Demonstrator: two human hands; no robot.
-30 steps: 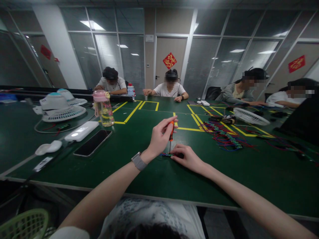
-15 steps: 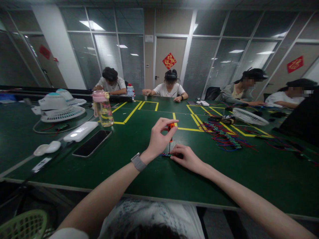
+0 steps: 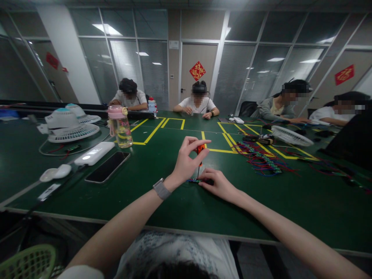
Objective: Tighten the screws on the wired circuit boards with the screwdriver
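Note:
My left hand [image 3: 188, 159], with a watch at the wrist, is closed around the orange handle of a screwdriver [image 3: 200, 148]. The screwdriver stands nearly upright, its thin shaft pointing down to a small green circuit board [image 3: 194, 181] on the table. Low beside the shaft, my right hand [image 3: 215, 182] pinches the right end of that board against the tabletop. The fingers partly cover the board, so the exact spot under the tip is hard to make out.
On the green table [image 3: 162, 209], a phone [image 3: 107, 167], a white power bank [image 3: 94, 153], a pink-lidded bottle [image 3: 120, 128] and fan parts [image 3: 72, 126] stand left. To the right lie several wired circuit boards [image 3: 260, 157] and a fan grille [image 3: 291, 135]. Several people sit across.
The screwdriver handle and my left fingertips have shifted very slightly right, with the fingers a little further apart. My right hand stays put. The person opposite has drawn one hand inward.

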